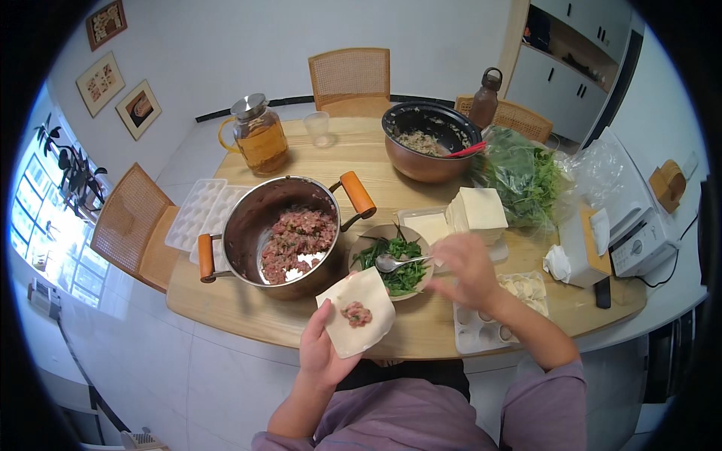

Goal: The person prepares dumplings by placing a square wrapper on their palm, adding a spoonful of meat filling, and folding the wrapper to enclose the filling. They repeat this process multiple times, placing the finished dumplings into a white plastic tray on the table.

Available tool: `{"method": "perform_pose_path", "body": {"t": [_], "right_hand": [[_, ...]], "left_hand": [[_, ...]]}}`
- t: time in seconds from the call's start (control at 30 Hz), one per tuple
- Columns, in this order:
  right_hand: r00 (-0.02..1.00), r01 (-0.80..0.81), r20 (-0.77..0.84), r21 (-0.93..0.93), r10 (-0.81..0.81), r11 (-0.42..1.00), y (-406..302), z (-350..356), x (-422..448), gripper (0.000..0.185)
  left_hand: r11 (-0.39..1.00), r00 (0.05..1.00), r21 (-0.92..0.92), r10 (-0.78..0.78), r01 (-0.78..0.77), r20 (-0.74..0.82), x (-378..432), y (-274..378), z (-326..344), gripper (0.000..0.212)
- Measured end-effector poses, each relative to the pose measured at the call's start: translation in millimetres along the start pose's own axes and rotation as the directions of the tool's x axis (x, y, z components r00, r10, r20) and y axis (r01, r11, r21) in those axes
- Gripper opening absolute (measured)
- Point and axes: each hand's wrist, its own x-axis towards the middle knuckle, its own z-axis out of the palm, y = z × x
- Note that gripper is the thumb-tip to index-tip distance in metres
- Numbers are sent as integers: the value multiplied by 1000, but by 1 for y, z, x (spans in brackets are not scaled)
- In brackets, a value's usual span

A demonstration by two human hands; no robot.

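A square dough wrapper (344, 332) lies across my left hand (321, 349), its edge pinched under the thumb. At its middle sits a small lump of raw minced meat (356, 314) with green bits. My right hand (468, 273), blurred, hovers at the right of a plate (354, 251) of chopped greens (403, 279), thumb and fingers apart. A metal spoon (389, 263) rests on the greens, handle end by those fingers; whether they touch is unclear. Left of the plate, a steel pot (234, 242) holds minced meat with greens (299, 239). Stacked wrappers (479, 208) stand behind my right hand.
A plastic tray (468, 341) with folded dumplings (522, 290) lies below my right forearm. Farther back are a dark pot (428, 166) of filling, a glass jug (262, 141), a cup (317, 127), a bottle (485, 101), bagged greens (522, 180) and a tissue box (578, 253).
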Motion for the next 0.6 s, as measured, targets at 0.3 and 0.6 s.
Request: {"method": "perform_pose_path", "body": {"t": [0.3, 0.6], "right_hand": [[776, 591, -174, -132, -606, 796, -55, -1, 6, 11], [926, 298, -274, 115, -258, 948, -64, -4, 26, 13]], "left_hand": [[993, 994, -53, -105, 106, 28, -1, -12, 15, 48], [999, 988, 7, -52, 51, 143, -8, -27, 19, 51]]}}
